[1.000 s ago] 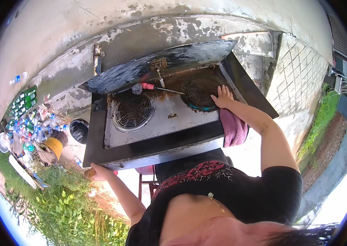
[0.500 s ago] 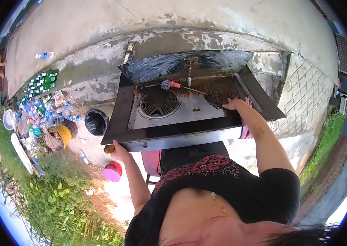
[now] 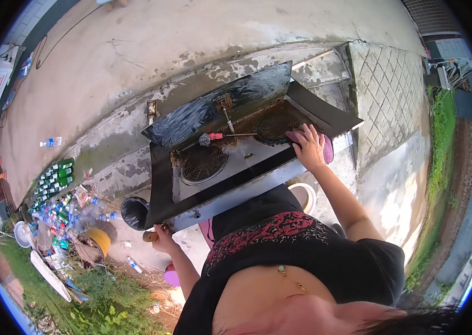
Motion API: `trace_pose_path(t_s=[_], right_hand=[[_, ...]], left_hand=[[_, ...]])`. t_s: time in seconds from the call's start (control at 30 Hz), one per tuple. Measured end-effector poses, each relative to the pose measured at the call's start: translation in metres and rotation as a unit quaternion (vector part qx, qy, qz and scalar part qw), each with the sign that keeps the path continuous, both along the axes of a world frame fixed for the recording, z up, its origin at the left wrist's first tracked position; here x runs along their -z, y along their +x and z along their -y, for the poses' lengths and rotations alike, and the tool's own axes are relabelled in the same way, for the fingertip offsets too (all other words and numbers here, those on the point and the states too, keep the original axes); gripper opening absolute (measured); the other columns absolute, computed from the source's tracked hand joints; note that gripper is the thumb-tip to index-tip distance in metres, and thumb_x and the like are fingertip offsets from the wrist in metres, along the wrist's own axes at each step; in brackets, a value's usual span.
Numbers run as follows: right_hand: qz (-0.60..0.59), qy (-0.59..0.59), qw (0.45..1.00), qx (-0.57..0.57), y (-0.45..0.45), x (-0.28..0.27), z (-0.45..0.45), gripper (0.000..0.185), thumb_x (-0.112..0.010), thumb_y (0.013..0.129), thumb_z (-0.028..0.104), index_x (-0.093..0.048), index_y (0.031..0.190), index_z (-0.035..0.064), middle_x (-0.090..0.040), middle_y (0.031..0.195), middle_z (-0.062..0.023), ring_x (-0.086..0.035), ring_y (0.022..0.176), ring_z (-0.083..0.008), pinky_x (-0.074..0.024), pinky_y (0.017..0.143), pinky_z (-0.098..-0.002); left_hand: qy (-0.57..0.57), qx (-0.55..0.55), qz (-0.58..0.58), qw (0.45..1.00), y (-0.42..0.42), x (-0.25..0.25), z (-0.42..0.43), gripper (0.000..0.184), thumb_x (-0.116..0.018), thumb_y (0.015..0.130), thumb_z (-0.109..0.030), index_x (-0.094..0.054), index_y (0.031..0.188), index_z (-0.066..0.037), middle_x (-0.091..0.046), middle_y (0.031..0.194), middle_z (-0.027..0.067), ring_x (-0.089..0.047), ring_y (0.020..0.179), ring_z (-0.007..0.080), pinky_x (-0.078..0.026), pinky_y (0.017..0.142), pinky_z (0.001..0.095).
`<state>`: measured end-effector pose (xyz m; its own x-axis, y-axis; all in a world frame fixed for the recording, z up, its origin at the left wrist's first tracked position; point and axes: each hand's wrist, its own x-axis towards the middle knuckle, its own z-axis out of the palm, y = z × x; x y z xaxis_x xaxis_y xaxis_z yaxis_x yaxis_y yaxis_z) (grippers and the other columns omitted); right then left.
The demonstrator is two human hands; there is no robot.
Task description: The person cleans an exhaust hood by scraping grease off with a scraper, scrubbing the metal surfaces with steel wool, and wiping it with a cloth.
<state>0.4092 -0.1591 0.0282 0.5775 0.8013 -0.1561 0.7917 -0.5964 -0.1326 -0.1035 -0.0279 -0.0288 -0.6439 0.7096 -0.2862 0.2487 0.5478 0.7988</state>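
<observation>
A greasy range hood (image 3: 247, 178) lies tilted in front of me, with two round fan grilles and a dark, smeared panel (image 3: 219, 106) standing up along its far side. My right hand (image 3: 309, 146) lies over a purple cloth (image 3: 328, 151) at the hood's near right edge, pressing it down with fingers spread. At the near left corner, my left hand (image 3: 163, 240) is closed around a wooden-handled tool (image 3: 150, 237); its working end is hidden. Between the grilles rest a red-handled rod (image 3: 216, 135) and a dark scrubber ball (image 3: 204, 140).
A bin with a black bag (image 3: 134, 213) stands left of the hood. Farther left are green bottles (image 3: 54, 176), a heap of plastic bottles and a yellow basket (image 3: 100, 241). A white bucket (image 3: 304, 195) is behind the hood's near edge.
My right hand has come back from the right grille to the near edge, onto the cloth. The hood appears turned in view, its left end lower. My left hand keeps the wooden handle.
</observation>
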Motion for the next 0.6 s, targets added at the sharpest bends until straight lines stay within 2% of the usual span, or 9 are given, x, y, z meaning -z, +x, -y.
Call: trace_pose_path(t_s=[0.03,0.1,0.13,0.17,0.2,0.37,0.43,0.57,0.6], right_hand=[[0.014,0.032,0.999,0.021,0.008,0.005,0.011,0.035,-0.058,0.081,0.026,-0.059,0.110,0.0070,-0.037,0.136,-0.0149,-0.029,0.129,-0.0318,-0.0214,0.104,-0.0517],[-0.051,0.167,0.982,0.072,0.017,-0.006,0.020,0.029,-0.053,0.087,0.020,-0.058,0.110,0.0029,-0.048,0.126,-0.0172,-0.041,0.121,-0.0317,-0.0302,0.101,-0.0437],[-0.137,0.249,0.950,0.129,0.020,-0.008,0.018,0.029,-0.050,0.089,0.019,-0.057,0.111,0.0019,-0.050,0.123,-0.0172,-0.045,0.117,-0.0307,-0.0328,0.100,-0.0409],[-0.225,0.326,0.899,0.185,0.018,-0.011,0.017,0.029,-0.048,0.091,0.019,-0.057,0.112,0.0010,-0.053,0.119,-0.0172,-0.049,0.114,-0.0298,-0.0354,0.099,-0.0380],[-0.392,0.420,0.773,0.268,0.013,-0.014,0.015,0.032,-0.041,0.096,0.020,-0.053,0.115,-0.0018,-0.058,0.113,-0.0159,-0.054,0.107,-0.0250,-0.0395,0.095,-0.0318],[-0.697,0.494,0.381,0.354,0.010,-0.036,0.009,0.060,-0.021,0.095,0.049,-0.038,0.130,0.0027,-0.047,0.129,-0.0156,-0.050,0.113,-0.0239,-0.0417,0.091,-0.0323],[-0.752,0.478,0.312,0.329,0.000,-0.046,0.007,0.064,-0.019,0.093,0.054,-0.036,0.133,0.0071,-0.044,0.132,-0.0165,-0.048,0.115,-0.0257,-0.0405,0.092,-0.0339],[-0.856,0.465,0.119,0.192,-0.022,-0.032,0.003,0.074,-0.027,0.086,0.065,-0.032,0.136,0.0114,-0.043,0.132,-0.0139,-0.045,0.118,-0.0278,-0.0367,0.097,-0.0410],[-0.853,0.463,0.111,0.213,-0.023,-0.040,0.002,0.074,-0.028,0.086,0.065,-0.031,0.136,0.0115,-0.042,0.133,-0.0143,-0.044,0.119,-0.0278,-0.0362,0.098,-0.0417]], left_hand=[[0.037,0.008,0.025,0.999,0.010,-0.024,-0.006,0.034,-0.070,0.079,-0.027,-0.058,0.074,0.004,-0.064,0.077,0.0110,-0.059,0.066,0.0191,-0.048,0.061,0.0324],[0.032,0.151,-0.348,0.925,0.042,-0.087,-0.022,0.026,-0.068,0.079,-0.023,-0.056,0.071,-0.002,-0.064,0.073,0.0097,-0.059,0.063,0.0217,-0.047,0.059,0.0345],[0.108,0.196,-0.370,0.902,0.048,-0.089,-0.032,0.026,-0.067,0.082,-0.024,-0.055,0.073,-0.002,-0.059,0.064,0.0097,-0.053,0.054,0.0205,-0.044,0.053,0.0321],[0.204,0.241,-0.344,0.884,0.074,-0.107,-0.042,0.025,-0.067,0.081,-0.021,-0.054,0.073,-0.002,-0.057,0.064,0.0085,-0.050,0.056,0.0190,-0.042,0.053,0.0310],[0.269,0.296,-0.258,0.880,0.101,-0.121,-0.053,0.023,-0.067,0.081,-0.017,-0.053,0.073,-0.001,-0.054,0.065,0.0069,-0.048,0.058,0.0166,-0.042,0.055,0.0291],[0.329,0.596,-0.007,0.732,0.244,-0.141,-0.060,0.018,-0.068,0.075,-0.002,-0.054,0.086,0.000,-0.058,0.091,0.0108,-0.054,0.070,0.0165,-0.046,0.063,0.0268],[0.273,0.654,0.166,0.685,0.297,-0.132,-0.047,0.017,-0.065,0.079,-0.004,-0.053,0.090,0.001,-0.058,0.095,0.0129,-0.056,0.078,0.0175,-0.047,0.071,0.0260],[0.302,0.749,0.212,0.551,0.383,-0.137,-0.012,0.036,-0.072,0.075,-0.029,-0.054,0.091,-0.002,-0.057,0.103,0.0144,-0.056,0.093,0.0272,-0.045,0.080,0.0327],[0.272,0.767,0.225,0.535,0.395,-0.138,-0.002,0.038,-0.073,0.073,-0.031,-0.054,0.091,-0.003,-0.056,0.106,0.0141,-0.056,0.094,0.0277,-0.045,0.080,0.0337]])
